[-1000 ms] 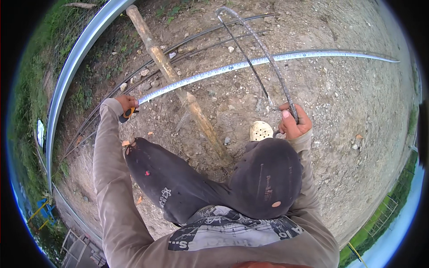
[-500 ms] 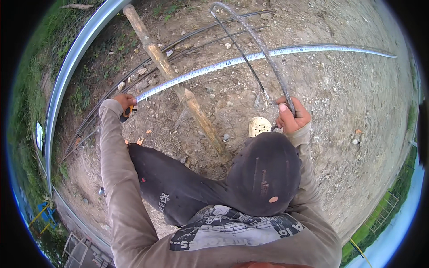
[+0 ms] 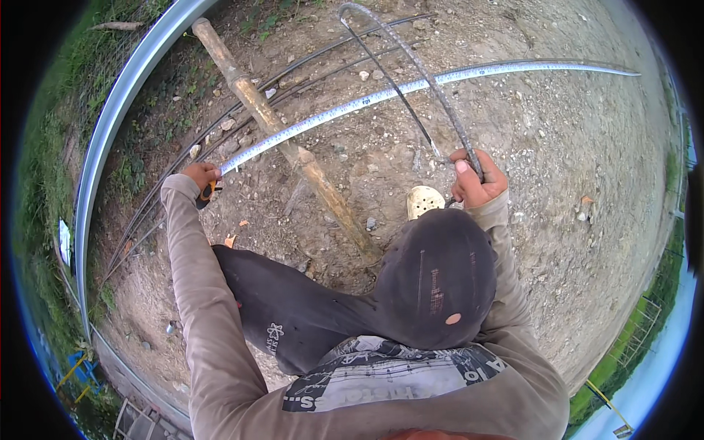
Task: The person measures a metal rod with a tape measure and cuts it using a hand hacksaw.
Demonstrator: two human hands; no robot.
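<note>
On the left, my left hand (image 3: pixel 198 176) is closed around a tape measure, whose orange and black case (image 3: pixel 208 193) peeks out below the fingers. Its long pale blade (image 3: pixel 323 117) runs out from that hand across the ground to the far right. My right hand (image 3: pixel 481 185) grips a dark steel rod (image 3: pixel 445 104) between thumb and fingers. The rod rises away from me and bends back in a narrow hook. Its thinner leg (image 3: pixel 411 110) comes down toward the hand and ends in a pale tip. Both legs cross the tape blade in view.
A wooden pole (image 3: pixel 257 106) lies slantwise under the blade. Several thin rods (image 3: pixel 293 71) curve along the ground behind it. A shiny metal channel (image 3: pixel 110 117) arches at the left, beside grass. My pale clog (image 3: pixel 424 198) rests on stony dirt near my right hand.
The view has shifted slightly, so the blade and rod sit a little higher and farther left. Both hands keep their holds.
</note>
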